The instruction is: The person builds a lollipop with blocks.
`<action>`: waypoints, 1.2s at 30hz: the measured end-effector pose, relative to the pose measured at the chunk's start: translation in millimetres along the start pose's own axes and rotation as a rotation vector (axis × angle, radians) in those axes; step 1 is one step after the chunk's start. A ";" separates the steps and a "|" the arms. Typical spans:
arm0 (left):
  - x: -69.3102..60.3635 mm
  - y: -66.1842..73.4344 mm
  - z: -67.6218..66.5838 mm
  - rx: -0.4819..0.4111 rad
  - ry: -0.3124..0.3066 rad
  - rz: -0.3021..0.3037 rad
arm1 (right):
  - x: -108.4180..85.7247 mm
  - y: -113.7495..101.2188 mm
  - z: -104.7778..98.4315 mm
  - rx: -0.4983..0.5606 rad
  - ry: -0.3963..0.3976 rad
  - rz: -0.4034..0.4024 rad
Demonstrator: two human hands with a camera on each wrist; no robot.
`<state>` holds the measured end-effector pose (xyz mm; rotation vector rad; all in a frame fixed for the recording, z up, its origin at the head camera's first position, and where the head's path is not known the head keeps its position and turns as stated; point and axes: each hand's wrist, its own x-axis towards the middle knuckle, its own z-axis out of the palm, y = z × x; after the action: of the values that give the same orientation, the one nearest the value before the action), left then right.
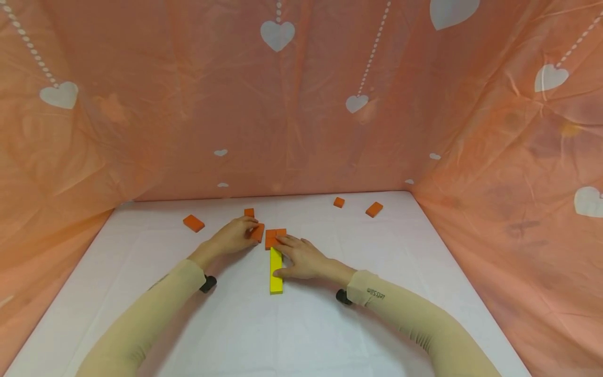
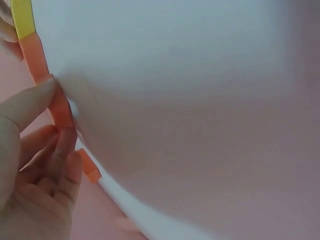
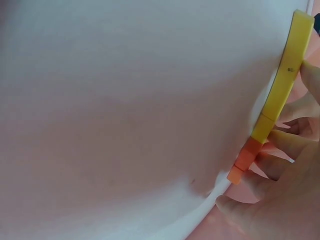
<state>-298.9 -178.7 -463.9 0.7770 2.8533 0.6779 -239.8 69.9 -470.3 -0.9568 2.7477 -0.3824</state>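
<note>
My left hand (image 1: 234, 235) pinches an orange rectangular block (image 1: 257, 232) between thumb and fingers, low over the white table. In the left wrist view that orange block (image 2: 61, 109) shows edge-on between thumb and fingertips. Just right of it, several orange blocks (image 1: 270, 242) lie pushed together in a square patch. A long yellow strip (image 1: 276, 283) runs from this patch toward me; a seam crosses it in the right wrist view. My right hand (image 1: 303, 257) lies with spread fingers, the thumb at the yellow strip (image 3: 287, 70) and fingertips on the orange patch, partly covering both.
A small orange block (image 1: 249, 212) stands just beyond the left hand. Another orange block (image 1: 193, 223) lies farther left. At the back right are a small orange square (image 1: 339, 202) and an orange rectangle (image 1: 374, 209). A peach curtain with hearts (image 1: 301, 131) encloses the white table (image 1: 377, 335).
</note>
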 end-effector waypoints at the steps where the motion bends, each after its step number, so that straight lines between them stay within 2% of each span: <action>1: 0.6 0.7 0.6 0.009 0.007 0.003 | 0.1 0.1 0.2 0.000 0.000 -0.001; 8: 2.9 4.7 1.8 0.032 0.040 0.000 | 0.7 1.0 1.5 0.002 0.003 -0.006; 19: 4.6 10.3 0.8 0.041 0.045 -0.002 | -0.2 1.0 -0.8 0.004 0.001 -0.014; 25: 4.7 9.0 2.4 0.020 0.036 -0.025 | -0.5 0.6 -0.5 0.010 -0.001 -0.012; 36: 5.4 7.6 4.2 0.026 0.041 -0.025 | -0.4 0.9 -0.3 0.014 -0.002 -0.006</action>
<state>-299.2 -168.5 -464.2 0.7380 2.9092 0.6625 -240.1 70.8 -470.2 -0.9621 2.7367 -0.4013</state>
